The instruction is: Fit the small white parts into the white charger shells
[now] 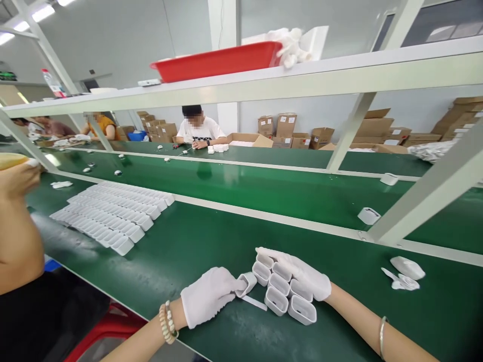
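Note:
My left hand (210, 296), in a white glove, grips a small white plastic housing (247, 283) tilted on its side, with the fingers at its opening. A thin white strip (255, 302) lies on the bench just below it. To the right stands a cluster of several open-topped white housings (276, 300), set close together in rows. My right hand (302, 271), gloved too, rests with stretched fingers along the far right side of the cluster, partly hiding some housings. Whether it presses on them I cannot tell.
A large block of white housings (113, 213) stands at left on the green bench (196, 231). White scraps (405, 281) lie at right. A slanted post (426, 196) holds the shelf, which carries a red tray (219, 61). A co-worker's arm (17, 221) is at left; another person (199, 129) sits opposite.

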The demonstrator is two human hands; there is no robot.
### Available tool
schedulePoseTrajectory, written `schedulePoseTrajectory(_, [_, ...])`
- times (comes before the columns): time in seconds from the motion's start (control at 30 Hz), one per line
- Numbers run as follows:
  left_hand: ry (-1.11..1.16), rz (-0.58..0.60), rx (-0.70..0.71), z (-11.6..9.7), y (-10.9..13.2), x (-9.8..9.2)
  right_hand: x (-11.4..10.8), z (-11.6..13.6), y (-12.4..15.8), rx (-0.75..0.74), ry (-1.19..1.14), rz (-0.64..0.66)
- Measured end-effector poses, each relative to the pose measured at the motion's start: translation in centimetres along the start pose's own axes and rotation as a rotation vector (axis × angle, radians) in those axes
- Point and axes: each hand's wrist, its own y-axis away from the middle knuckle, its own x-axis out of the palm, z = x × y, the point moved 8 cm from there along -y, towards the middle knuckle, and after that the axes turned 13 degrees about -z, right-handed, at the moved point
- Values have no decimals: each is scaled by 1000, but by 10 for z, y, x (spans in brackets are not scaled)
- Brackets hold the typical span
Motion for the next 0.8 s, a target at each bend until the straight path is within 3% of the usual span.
schedulePoseTrajectory(0.13, [24,66,126,-13,1,-7,-1,-14,-12,-57,130,70])
schedulePoseTrajectory(0.23, [-50,161,191,-23,2,-2,1,-19,-22,-80,274,156])
schedulePoseTrajectory(0.43, [-61,199,-15,-20,6,22,1,-14,-37,-122,397,133])
schedulePoseTrajectory(0.5, [-68,201,-3,-19,7,22,3,-16,-37,-87,436,152])
schedulePoseTrajectory(0.67, [-84,216,202,-15,23,-10,1,-22,-33,-46,497,158])
schedulePoseTrajectory(0.73, [-93,154,159,-2,36,-28,0,-25,-32,-46,498,160])
schedulePoseTrajectory(0.8, [-106,41,17,19,51,-43,-1,-33,-31,-18,486,174])
